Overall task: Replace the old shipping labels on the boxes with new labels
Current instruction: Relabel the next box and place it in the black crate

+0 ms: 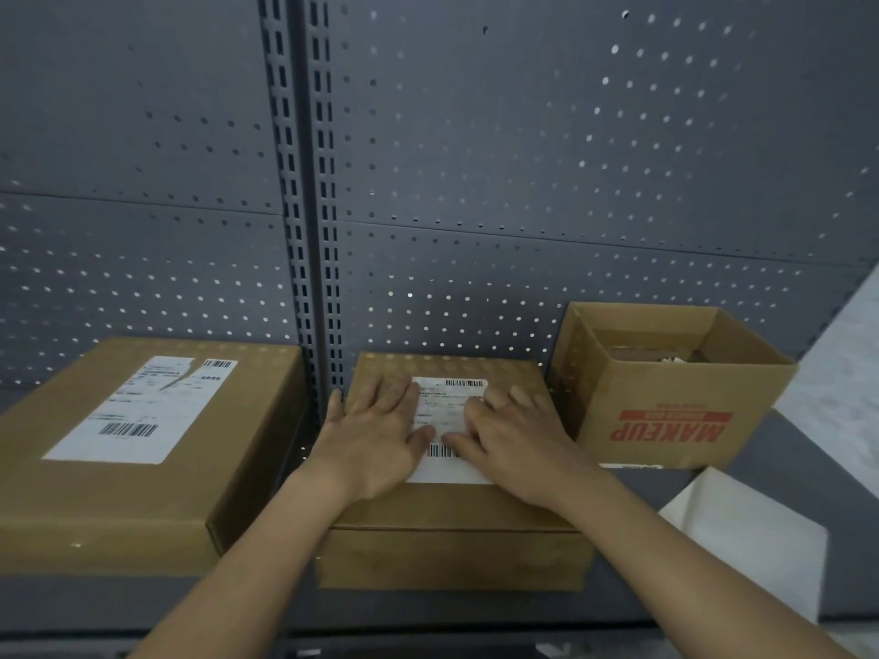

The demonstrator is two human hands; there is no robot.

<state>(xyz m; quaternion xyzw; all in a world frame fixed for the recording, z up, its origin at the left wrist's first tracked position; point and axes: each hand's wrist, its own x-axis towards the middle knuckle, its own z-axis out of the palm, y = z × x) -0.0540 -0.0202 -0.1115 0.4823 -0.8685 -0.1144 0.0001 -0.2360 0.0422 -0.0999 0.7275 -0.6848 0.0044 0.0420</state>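
Paper-thin and limp, the label (444,423) is judged light, easily creased and best lifted by a corner. It is seen white and barcoded, lying on the middle box (452,511) on the shelf (761,449). Left hand (376,432) and right hand (516,442) are pressed flat on it, fingers spread, nothing gripped.

Grey perforated back panel (523,135), dotted with regular rows of small holes, some lit white. Grey slotted upright (304,183) at 12 o'clock. Brown middle box (452,516) bearing a white label (447,420) with black barcodes and print. At 9 o'clock, brown left box (119,492) with white torn label (142,411), black barcodes. At 3 o'clock, brown open box (666,401) with red "MAKEUP" lettering. White sheet (742,539) at 4 o'clock on the grey shelf (770,444).
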